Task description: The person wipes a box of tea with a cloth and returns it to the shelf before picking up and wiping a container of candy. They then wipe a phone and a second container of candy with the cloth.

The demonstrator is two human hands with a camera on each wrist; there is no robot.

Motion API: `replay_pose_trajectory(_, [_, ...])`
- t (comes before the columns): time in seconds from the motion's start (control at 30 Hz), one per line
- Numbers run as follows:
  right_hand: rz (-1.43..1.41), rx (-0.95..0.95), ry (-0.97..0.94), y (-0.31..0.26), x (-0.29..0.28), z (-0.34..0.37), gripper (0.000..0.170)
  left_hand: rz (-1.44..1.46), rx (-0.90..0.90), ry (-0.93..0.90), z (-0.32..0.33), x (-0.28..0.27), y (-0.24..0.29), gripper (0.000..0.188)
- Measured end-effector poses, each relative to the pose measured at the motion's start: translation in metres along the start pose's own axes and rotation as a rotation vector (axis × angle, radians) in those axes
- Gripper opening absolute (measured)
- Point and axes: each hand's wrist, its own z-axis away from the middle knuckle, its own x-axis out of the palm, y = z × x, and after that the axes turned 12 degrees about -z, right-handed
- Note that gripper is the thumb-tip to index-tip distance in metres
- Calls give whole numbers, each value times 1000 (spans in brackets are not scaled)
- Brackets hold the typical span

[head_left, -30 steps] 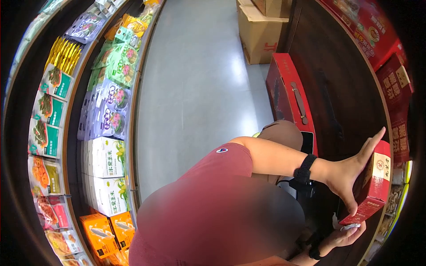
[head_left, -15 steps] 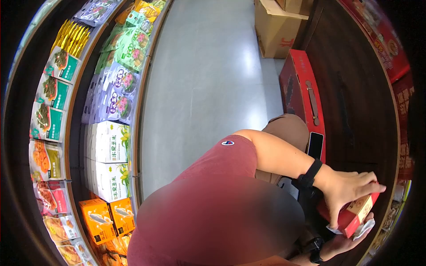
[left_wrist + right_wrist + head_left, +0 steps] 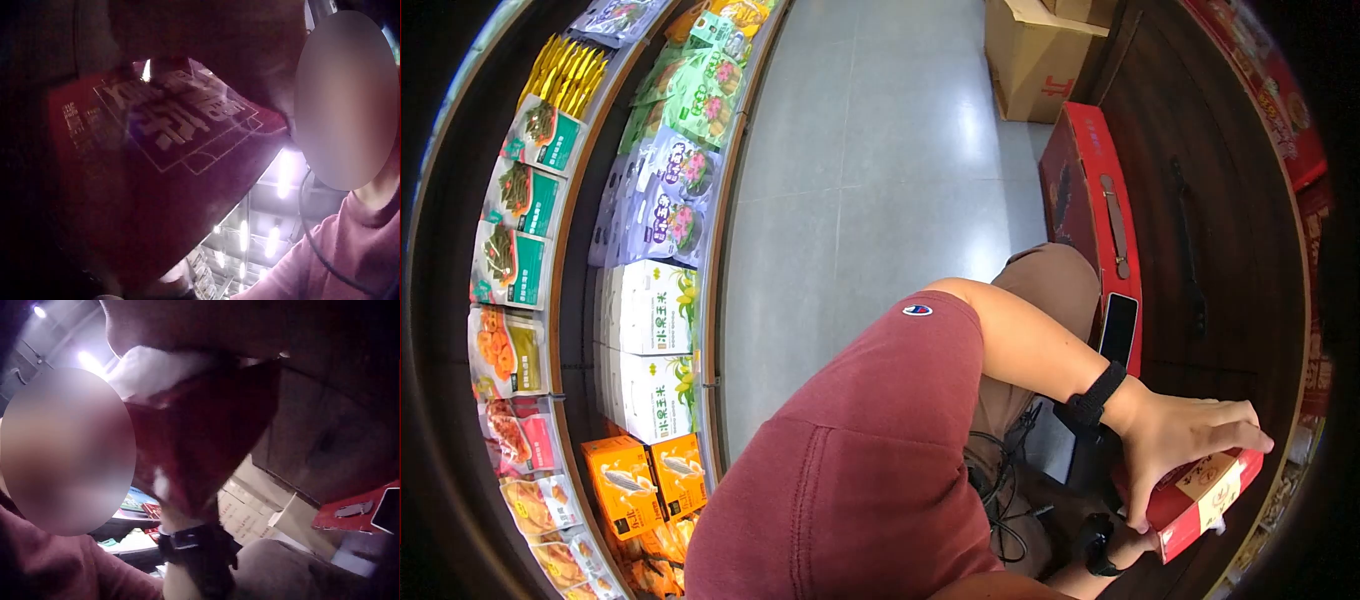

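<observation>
My left hand (image 3: 1185,435) spans a red gift box (image 3: 1180,537) with a beige label, thumb on the near side and fingers over the far edge. The box is tilted, and in the left wrist view its dark red face (image 3: 206,165) shows pale printed characters. Low beside the box is my right hand (image 3: 1135,545), its fingers mostly hidden behind it. A crumpled white cloth (image 3: 162,370) lies between that hand and the box in the right wrist view. A bit of white pokes out past the box's edge in the head view.
A dark wooden cabinet front (image 3: 1200,220) runs along the right. Against it stand a red case with a handle (image 3: 1090,150), a phone (image 3: 1119,325) and cardboard boxes (image 3: 1040,60). Shelves of bagged food and white cartons (image 3: 655,310) line the left, across a grey floor (image 3: 880,150).
The red box has come lower and tipped over, its label now facing more upward. My left hand moved down with it, and my right hand with the cloth slid mostly out of sight behind it.
</observation>
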Motion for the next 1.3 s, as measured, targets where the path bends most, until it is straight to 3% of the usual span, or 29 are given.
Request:
replay_pose_trajectory(0.2, [-35, 31, 3, 27, -6, 11, 60, -14, 13, -20, -3, -3, 12, 149])
replay_pose_trajectory(0.3, [-44, 40, 15, 35, -16, 10, 58, 2, 30, -79, 2, -2, 5, 139])
replay_pose_trajectory(0.37, [-45, 46, 39, 38, -28, 6, 56, -101, 14, -293, 10, -2, 7, 135])
replay_pose_trajectory(0.53, [-115, 71, 61, 37, -39, -4, 53, -41, 19, -301, 18, 2, -3, 132])
replay_pose_trajectory(0.67, [-174, 108, 22, 37, -16, 7, 51, 49, -8, -270, 15, 3, 1, 134])
replay_pose_trajectory(0.73, [-204, 136, 0, 40, -10, 12, 50, 83, 10, -77, 11, 6, 5, 133])
replay_pose_trajectory(0.8, [-239, 174, -14, 45, -5, 16, 48, 84, 12, -46, 10, 13, 9, 135])
replay_pose_trajectory(0.83, [-255, 192, -12, 47, -4, 18, 48, -26, -89, 71, 10, 23, 15, 134])
replay_pose_trajectory(0.93, [-316, 264, -22, 54, 1, 20, 46, -76, -193, 177, 6, 15, 20, 136])
replay_pose_trajectory(1.03, [-401, 357, 12, 60, 6, 14, 45, 9, 134, 103, -12, -17, 10, 132])
replay_pose_trajectory(1.13, [-493, 446, 65, 61, 12, 3, 43, -111, 115, 58, -9, -34, -4, 143])
replay_pose_trajectory(1.23, [-591, 508, 123, 56, 3, -18, 42, -371, -118, 80, -16, -47, -3, 138])
replay_pose_trajectory(1.27, [-610, 495, 132, 50, -6, -23, 41, -489, -146, 21, -12, -47, -6, 152])
replay_pose_trajectory(1.3, [-622, 485, 142, 43, -15, -28, 41, -508, -211, 4, -14, -45, -6, 153])
